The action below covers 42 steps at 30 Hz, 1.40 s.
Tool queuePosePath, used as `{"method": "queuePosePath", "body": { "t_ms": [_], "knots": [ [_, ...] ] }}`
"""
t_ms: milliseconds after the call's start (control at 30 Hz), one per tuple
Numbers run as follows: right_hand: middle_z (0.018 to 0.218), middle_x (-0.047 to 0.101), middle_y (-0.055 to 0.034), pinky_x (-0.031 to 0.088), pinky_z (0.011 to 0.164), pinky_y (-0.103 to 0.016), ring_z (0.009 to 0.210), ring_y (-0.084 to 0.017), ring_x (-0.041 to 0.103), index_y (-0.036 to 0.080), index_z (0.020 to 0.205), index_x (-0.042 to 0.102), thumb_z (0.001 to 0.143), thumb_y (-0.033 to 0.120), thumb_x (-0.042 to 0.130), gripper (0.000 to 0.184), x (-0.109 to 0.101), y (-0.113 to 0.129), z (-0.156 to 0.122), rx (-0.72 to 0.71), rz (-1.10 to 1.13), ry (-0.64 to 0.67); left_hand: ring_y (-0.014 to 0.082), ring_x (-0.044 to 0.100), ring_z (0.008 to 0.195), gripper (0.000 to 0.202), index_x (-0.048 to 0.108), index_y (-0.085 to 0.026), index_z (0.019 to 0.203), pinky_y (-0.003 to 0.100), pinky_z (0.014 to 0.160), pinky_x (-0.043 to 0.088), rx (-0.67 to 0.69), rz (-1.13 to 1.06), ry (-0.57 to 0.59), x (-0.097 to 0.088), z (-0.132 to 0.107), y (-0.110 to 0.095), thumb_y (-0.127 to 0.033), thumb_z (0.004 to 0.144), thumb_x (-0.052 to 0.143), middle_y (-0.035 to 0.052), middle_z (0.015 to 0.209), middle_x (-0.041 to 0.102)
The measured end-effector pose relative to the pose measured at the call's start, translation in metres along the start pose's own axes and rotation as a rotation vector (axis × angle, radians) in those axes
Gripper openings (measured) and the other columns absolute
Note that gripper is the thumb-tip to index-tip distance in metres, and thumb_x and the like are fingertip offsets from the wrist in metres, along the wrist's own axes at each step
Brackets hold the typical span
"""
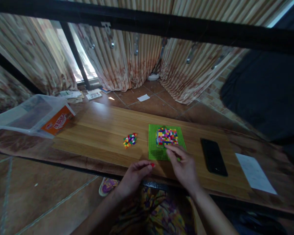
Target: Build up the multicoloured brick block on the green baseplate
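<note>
Bare forearms (106,207) stretch above a person's flower-patterned lap (159,212) toward a wooden board (98,133). The left hand (133,176), thumb and finger pinched, holds a small red brick (152,165) near the board's front edge. The right hand (185,168), fingers drawn close, meets the near side of a multicolored build (168,136) on a green baseplate (152,152); whether it grips a brick cannot be told. A loose pile (130,140) of bricks lies left of the baseplate, a black phone (213,156) to its right, with white paper (256,173) beyond the phone. Farther off sit a clear bin (36,114), at left, and striped curtains (127,68).
</note>
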State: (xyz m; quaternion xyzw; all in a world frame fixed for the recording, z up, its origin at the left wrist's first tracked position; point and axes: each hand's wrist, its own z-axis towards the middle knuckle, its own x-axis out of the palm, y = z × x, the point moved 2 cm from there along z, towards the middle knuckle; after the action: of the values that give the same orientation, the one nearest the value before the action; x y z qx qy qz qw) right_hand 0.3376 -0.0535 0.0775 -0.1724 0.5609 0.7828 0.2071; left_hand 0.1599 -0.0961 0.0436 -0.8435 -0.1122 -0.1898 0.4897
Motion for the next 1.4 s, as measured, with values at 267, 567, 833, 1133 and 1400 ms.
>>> {"method": "queuePosePath", "body": {
  "t_ms": [267,567,833,1133,1400],
  "knots": [
    [0.095,0.068,-0.0049,0.052,0.081,-0.031,0.092,-0.017,0.063,0.026,0.100,0.073,0.095,0.032,0.052,0.022,0.010,0.028,-0.011,-0.072,0.112,0.344,0.0107,0.049,0.071,0.026,0.073,-0.015,0.079,0.024,0.071,0.038,0.067,-0.011,0.122,0.007,0.006,-0.011,-0.040,0.072,0.076,0.0006,0.074,0.060],
    [0.095,0.067,-0.0037,0.051,0.079,-0.029,0.090,-0.016,0.063,0.027,0.095,0.073,0.094,0.033,0.055,0.018,0.014,0.021,-0.016,-0.047,0.123,0.343,0.0082,0.046,0.063,0.029,0.070,-0.013,0.075,0.023,0.064,0.035,-0.035,-0.198,0.116,0.010,0.007,-0.002,-0.040,0.068,0.079,0.0006,0.068,0.058],
    [0.100,0.066,-0.0054,0.050,0.085,-0.036,0.094,-0.021,0.062,0.025,0.088,0.076,0.086,0.045,0.061,0.025,-0.017,-0.028,0.022,0.023,-0.065,-0.079,0.0090,0.048,0.063,0.034,0.073,-0.014,0.080,0.023,0.064,0.037,-0.004,0.054,-0.033,-0.002,0.007,-0.006,-0.044,0.067,0.078,0.0001,0.067,0.060],
    [0.099,0.063,-0.0061,0.046,0.089,-0.039,0.097,-0.022,0.060,0.024,0.085,0.076,0.084,0.047,0.060,0.028,-0.024,-0.057,0.060,0.011,-0.188,-0.097,0.0089,0.051,0.062,0.038,0.071,-0.015,0.080,0.021,0.062,0.039,-0.054,0.063,-0.111,-0.024,0.006,-0.002,-0.046,0.059,0.081,-0.0002,0.067,0.062],
    [0.098,0.062,-0.0052,0.046,0.089,-0.039,0.096,-0.022,0.059,0.025,0.079,0.075,0.083,0.043,0.060,0.025,-0.012,-0.062,0.068,-0.040,-0.300,-0.043,0.0087,0.050,0.062,0.038,0.071,-0.015,0.078,0.021,0.061,0.038,-0.051,0.094,-0.098,-0.027,0.008,-0.005,-0.046,0.059,0.080,-0.0005,0.067,0.062]
  ]
}}
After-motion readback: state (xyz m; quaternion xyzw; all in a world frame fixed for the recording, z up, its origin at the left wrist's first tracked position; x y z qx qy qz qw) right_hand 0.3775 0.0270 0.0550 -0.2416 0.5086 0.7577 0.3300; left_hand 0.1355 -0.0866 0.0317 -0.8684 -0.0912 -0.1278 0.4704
